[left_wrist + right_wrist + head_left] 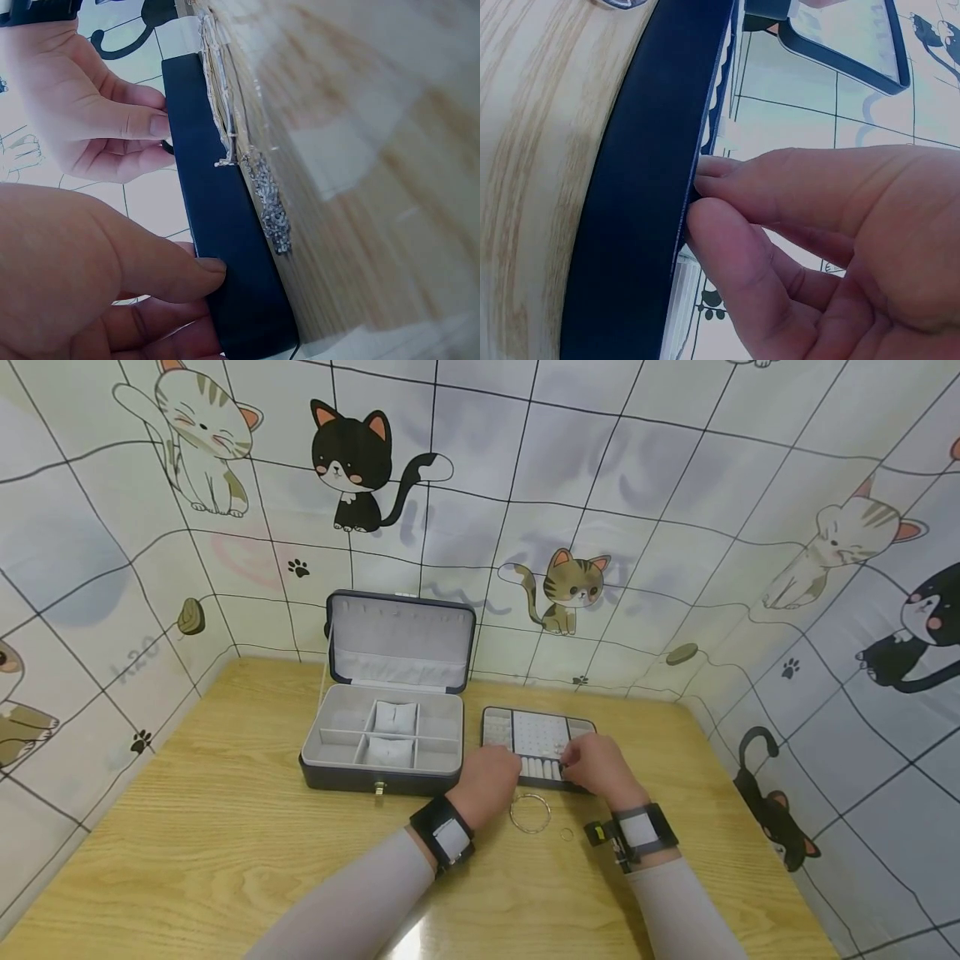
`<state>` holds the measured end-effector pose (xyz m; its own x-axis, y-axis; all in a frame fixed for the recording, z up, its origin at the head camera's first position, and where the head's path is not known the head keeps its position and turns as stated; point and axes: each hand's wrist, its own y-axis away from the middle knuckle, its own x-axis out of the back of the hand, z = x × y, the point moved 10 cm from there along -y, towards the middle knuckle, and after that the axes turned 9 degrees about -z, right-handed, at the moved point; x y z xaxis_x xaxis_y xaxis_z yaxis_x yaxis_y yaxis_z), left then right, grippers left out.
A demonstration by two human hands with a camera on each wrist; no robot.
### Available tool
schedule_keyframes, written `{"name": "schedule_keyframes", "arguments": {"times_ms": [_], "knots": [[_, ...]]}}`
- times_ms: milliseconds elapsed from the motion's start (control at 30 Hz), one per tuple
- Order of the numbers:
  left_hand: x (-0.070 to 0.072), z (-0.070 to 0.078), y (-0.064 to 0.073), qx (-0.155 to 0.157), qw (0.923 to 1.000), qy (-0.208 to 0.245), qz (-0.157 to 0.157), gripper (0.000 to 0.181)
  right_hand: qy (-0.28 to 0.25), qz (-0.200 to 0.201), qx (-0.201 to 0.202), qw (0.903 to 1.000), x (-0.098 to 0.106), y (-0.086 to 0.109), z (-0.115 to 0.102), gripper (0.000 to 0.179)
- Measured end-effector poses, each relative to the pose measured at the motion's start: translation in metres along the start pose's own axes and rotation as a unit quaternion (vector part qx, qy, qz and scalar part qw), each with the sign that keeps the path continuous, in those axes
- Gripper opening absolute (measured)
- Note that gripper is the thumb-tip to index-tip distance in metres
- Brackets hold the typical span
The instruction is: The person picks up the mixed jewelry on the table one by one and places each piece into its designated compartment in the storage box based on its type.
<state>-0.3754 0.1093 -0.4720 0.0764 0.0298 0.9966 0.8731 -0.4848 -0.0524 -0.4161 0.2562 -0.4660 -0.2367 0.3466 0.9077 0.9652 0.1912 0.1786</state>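
A small dark-sided jewelry tray (538,732) with light compartments and a row of ring rolls (542,768) stands on the table. My left hand (491,781) grips its left front corner, the thumb (211,274) against the dark front wall (225,210) and the other fingers behind it. At the tray's right front edge, my right hand (602,768) pinches a small dark thing (167,147) between thumb and fingertips. It is mostly hidden, and I cannot tell what it is. In front of the tray lie a bangle (530,813) and a small ring (567,834).
Left of the tray stands a dark jewelry box (381,779), its lid (401,643) raised. Two pale cushions (395,718) sit in its middle compartments. A cat-print sheet (465,518) hangs behind and beside the wooden table (247,827).
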Motion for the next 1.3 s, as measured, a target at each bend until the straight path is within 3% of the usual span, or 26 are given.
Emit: {"name": "schedule_keyframes", "arguments": {"times_ms": [433, 933, 1300], "knots": [[0.0039, 0.0008, 0.0029, -0.001, 1.0000, 0.001, 0.001, 0.003, 0.009, 0.021, 0.009, 0.9997, -0.0003, -0.0003, -0.0014, 0.016], [0.0029, -0.0004, 0.0016, 0.006, 1.0000, -0.003, -0.003, 0.004, 0.009, -0.002, 0.011, 0.9999, -0.0017, -0.0023, -0.0006, 0.012], [-0.0007, -0.0012, 0.0003, 0.009, 0.9998, -0.003, -0.016, 0.004, 0.010, 0.005, 0.020, 0.9997, -0.0027, -0.0029, -0.0025, 0.009]]}}
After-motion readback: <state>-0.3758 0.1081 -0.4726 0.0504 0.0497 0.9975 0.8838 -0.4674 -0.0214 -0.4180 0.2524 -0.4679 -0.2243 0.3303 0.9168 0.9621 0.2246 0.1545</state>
